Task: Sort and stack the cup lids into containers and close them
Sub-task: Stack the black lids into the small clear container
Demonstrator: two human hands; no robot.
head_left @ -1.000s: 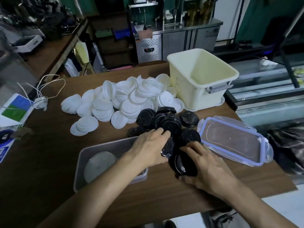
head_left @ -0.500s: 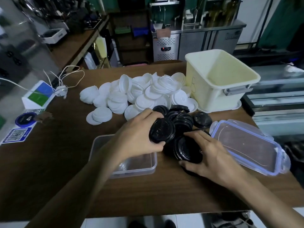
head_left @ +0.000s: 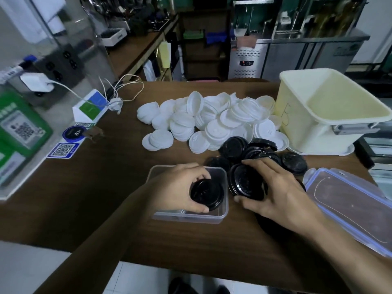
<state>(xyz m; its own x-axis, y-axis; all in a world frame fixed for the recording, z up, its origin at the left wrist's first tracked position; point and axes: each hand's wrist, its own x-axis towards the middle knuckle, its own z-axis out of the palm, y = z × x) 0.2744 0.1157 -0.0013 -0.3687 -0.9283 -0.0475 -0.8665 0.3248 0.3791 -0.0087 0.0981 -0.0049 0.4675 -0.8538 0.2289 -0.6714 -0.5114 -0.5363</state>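
Two lots of black lids are in hand right now. The left hand (head_left: 180, 189) has its fingers curled round a black lid bundle (head_left: 206, 194) (one lid or a short stack, hard to tell) and holds it low inside the clear container (head_left: 191, 217). It looks right at the point of being set down. I can't tell what else is already in there, since the hand covers most of it.

Just right of the container, the right hand (head_left: 280, 194) grips a second black stack (head_left: 246, 183) tipped on edge, fingers over the top and thumb underneath. Behind the container and a bit right sits the loose heap of black lids (head_left: 261, 151). Further back is the much bigger pile of white lids (head_left: 212, 122), which doesn't look sorted at all.

Far back right of the container is the cream bin (head_left: 331, 107). It's open, and I see no lids in it from here. The snap-on cover (head_left: 347, 206) lies flat on the table (head_left: 106, 187), right of the container, past the right hand.

My read is early days: blacks partly gathered, whites not started, nothing closed yet.
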